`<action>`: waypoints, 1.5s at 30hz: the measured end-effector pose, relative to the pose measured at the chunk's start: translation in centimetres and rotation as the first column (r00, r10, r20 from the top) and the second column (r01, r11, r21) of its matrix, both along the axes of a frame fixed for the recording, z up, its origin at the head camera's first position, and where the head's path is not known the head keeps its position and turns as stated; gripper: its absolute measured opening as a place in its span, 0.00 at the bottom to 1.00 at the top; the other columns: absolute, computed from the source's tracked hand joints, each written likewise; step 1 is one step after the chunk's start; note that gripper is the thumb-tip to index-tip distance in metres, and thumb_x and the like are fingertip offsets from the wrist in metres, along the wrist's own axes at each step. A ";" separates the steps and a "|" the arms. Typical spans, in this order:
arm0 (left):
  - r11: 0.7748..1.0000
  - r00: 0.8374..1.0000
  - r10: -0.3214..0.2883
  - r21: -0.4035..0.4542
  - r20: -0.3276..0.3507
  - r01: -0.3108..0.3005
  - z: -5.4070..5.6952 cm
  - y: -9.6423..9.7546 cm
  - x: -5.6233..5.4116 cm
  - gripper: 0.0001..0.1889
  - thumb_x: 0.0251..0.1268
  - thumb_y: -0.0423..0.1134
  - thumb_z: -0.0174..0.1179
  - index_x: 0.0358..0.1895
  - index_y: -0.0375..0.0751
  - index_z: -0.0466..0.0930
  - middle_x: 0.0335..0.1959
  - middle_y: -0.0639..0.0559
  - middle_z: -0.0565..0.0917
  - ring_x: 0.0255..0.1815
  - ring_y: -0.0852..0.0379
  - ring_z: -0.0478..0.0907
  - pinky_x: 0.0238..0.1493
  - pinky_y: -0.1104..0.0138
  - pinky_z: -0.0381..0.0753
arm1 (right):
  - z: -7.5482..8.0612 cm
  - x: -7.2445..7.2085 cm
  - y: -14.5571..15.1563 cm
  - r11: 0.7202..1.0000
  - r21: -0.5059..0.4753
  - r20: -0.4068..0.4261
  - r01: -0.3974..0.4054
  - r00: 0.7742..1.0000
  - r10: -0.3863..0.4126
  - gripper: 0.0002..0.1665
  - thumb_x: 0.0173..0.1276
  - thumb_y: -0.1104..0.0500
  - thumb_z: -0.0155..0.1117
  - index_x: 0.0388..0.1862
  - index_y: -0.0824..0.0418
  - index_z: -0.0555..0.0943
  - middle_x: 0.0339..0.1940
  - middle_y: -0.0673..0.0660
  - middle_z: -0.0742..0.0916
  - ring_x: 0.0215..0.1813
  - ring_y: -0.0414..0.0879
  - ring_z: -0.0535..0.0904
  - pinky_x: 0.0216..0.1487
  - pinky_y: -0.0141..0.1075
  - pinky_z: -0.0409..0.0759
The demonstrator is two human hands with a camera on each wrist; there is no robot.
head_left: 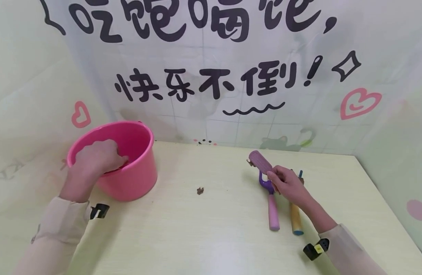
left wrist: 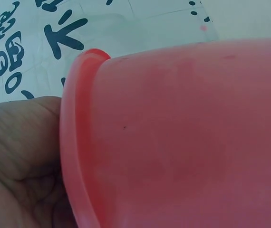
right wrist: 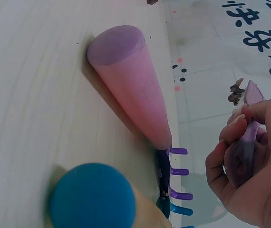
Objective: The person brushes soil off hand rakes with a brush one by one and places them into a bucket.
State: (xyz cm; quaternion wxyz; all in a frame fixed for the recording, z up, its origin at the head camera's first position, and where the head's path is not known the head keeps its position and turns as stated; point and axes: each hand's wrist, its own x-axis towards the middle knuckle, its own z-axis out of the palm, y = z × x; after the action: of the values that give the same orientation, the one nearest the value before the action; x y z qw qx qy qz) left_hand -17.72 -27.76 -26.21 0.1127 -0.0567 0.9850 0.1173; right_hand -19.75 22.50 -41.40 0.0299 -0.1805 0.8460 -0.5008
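Observation:
My left hand (head_left: 99, 154) reaches over the near rim into a pink bucket (head_left: 137, 179) at the left. Its fingers are hidden inside, so whether they hold anything does not show. In the left wrist view the bucket's wall (left wrist: 173, 133) fills most of the picture, with part of the hand (left wrist: 21, 156) beyond the rim. My right hand (head_left: 288, 183) grips a small pinkish-purple toy shovel (head_left: 260, 162), raised above the table. Dry brown leaf bits (right wrist: 236, 91) show beside the shovel's blade. Below this hand lies a purple toy rake with a pink handle (right wrist: 130, 90).
Beside the rake lies another tool with a wooden handle (head_left: 295, 217) and blue end (right wrist: 92, 199). A brown leaf bit (head_left: 200, 190) rests mid-table. A printed sheet with black characters (head_left: 211, 82) stands along the table's back edge.

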 end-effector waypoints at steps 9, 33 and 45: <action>0.999 0.987 -0.045 -0.019 -0.155 0.043 -0.2 0.0 0.8 0.16 0.62 0.41 0.66 0.26 0.38 0.69 0.16 0.47 0.71 0.18 0.50 0.71 0.27 0.56 0.74 | 0.0 -0.2 0.7 1.000 -0.007 -0.025 0.002 1.000 -0.003 0.14 0.82 0.60 0.54 0.40 0.72 0.75 0.19 0.56 0.76 0.20 0.43 0.68 0.20 0.33 0.67; 0.969 0.897 -0.165 0.101 -0.409 0.225 -3.9 11.1 3.6 0.13 0.67 0.41 0.66 0.49 0.38 0.78 0.34 0.50 0.83 0.19 0.56 0.75 0.21 0.66 0.78 | 0.8 -0.2 0.7 0.998 -0.056 -0.046 0.014 0.999 -0.016 0.12 0.82 0.61 0.53 0.40 0.68 0.75 0.18 0.56 0.76 0.19 0.41 0.68 0.19 0.32 0.69; 0.842 0.895 -0.402 0.305 -0.194 0.444 -11.1 19.9 3.7 0.12 0.73 0.46 0.61 0.43 0.39 0.81 0.25 0.57 0.80 0.19 0.62 0.75 0.20 0.67 0.76 | 1.1 -0.5 0.4 0.998 -0.065 -0.051 0.011 0.999 -0.014 0.13 0.82 0.60 0.53 0.39 0.69 0.74 0.18 0.57 0.76 0.19 0.42 0.68 0.19 0.33 0.69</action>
State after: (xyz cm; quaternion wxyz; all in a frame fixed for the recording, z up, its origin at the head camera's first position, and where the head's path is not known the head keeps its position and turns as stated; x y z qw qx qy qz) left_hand -13.98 -7.82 -37.31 0.0835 0.1897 0.9426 0.2619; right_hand -20.21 22.88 -40.34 -0.0008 -0.1889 0.8311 -0.5231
